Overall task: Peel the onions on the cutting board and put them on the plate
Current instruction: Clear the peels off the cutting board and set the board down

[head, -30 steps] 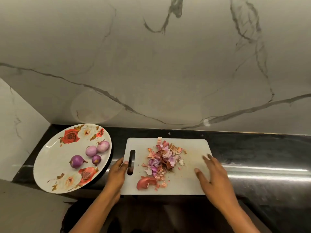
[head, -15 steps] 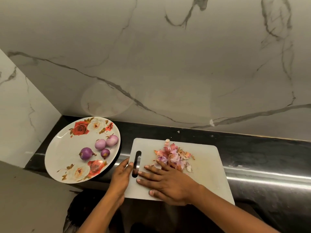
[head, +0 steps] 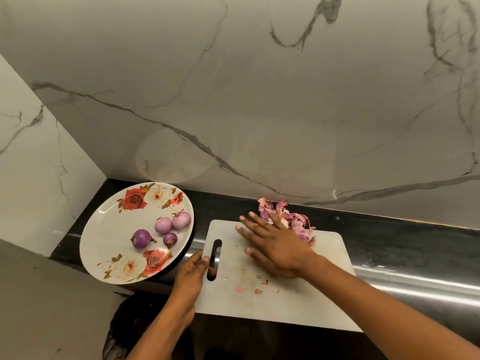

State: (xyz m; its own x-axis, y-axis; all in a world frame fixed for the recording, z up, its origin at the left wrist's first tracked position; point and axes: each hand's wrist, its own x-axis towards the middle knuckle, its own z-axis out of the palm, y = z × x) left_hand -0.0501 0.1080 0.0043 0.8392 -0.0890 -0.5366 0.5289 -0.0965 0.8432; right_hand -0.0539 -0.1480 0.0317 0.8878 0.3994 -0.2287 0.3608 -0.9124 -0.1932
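Note:
Several peeled purple onions (head: 163,229) lie on the floral white plate (head: 111,229) at the left. The white cutting board (head: 293,302) sticks out over the counter's front edge. My left hand (head: 192,271) grips the board at its handle slot, thumb on top. My right hand (head: 270,242) lies flat on the board with straight fingers, its far edge against a heap of onion skins (head: 291,216) at the board's back edge, partly on the counter. A few skin scraps (head: 257,289) remain on the board.
The black counter (head: 389,237) runs along a marble wall (head: 233,100) and ends in a corner at the left. A dark bag (head: 124,331) sits below the counter's front edge under my left arm.
My right hand swept across the board and pushed the skin heap from the board's middle to its back edge. The board has slid toward me. My left hand stays at the handle.

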